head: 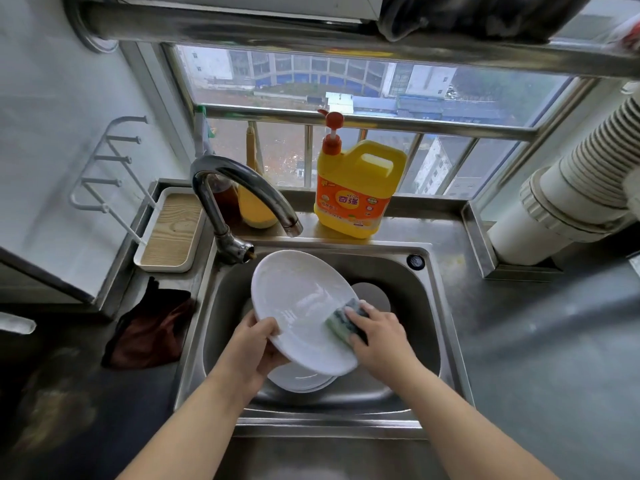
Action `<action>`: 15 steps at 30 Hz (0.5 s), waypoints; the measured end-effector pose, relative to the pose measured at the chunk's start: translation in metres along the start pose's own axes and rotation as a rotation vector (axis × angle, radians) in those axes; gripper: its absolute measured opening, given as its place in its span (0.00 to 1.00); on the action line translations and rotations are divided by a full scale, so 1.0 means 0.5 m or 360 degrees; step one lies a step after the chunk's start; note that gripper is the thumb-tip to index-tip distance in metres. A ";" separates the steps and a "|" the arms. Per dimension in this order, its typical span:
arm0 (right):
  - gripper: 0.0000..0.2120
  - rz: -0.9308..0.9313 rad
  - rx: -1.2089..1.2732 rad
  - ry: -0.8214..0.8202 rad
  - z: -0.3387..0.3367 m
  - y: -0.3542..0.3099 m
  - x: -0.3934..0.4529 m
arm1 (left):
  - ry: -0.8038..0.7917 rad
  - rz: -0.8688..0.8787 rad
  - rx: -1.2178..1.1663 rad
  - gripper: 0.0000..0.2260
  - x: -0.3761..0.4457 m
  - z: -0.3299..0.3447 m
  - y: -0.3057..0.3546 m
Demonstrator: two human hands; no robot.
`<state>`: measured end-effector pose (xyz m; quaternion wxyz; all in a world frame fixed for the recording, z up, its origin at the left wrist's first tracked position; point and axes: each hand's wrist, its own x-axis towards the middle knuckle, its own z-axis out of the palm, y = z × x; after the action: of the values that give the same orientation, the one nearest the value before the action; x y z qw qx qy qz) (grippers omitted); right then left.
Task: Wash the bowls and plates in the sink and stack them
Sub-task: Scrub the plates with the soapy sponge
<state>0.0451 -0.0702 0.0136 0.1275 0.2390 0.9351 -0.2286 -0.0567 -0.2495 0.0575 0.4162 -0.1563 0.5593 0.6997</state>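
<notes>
Scrubbing step: left hand [254,344] fingers grip the tilted plate [298,299], right hand [377,336] fingers press the sponge [343,318]; rinsing probably comes next

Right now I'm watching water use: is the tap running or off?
Off, as far as shows: no stream falls from the faucet spout above the plate, which the left hand holds tilted over the sink.

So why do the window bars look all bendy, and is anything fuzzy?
Head view: the wide lens bows the window bars and the pipe near the top; daylight gleams on the wet plate; the dark cloth and lower left corner are dim and smeared; both hands look sharp.
</notes>
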 end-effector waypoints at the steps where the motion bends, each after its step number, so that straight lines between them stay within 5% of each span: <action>1: 0.24 0.0049 0.0010 0.0014 -0.001 0.001 0.001 | -0.0010 -0.0003 0.0012 0.15 0.000 0.002 0.000; 9: 0.23 -0.0445 0.0487 0.0025 0.017 -0.101 -0.045 | -0.0021 0.0033 -0.0070 0.17 0.007 0.001 -0.004; 15: 0.23 0.0026 0.0040 0.0034 0.020 -0.003 0.005 | 0.0017 0.0030 -0.0033 0.15 -0.001 -0.005 -0.003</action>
<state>0.0432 -0.0754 0.0045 0.1165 0.2507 0.9314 -0.2367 -0.0557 -0.2519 0.0560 0.4049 -0.1592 0.5556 0.7085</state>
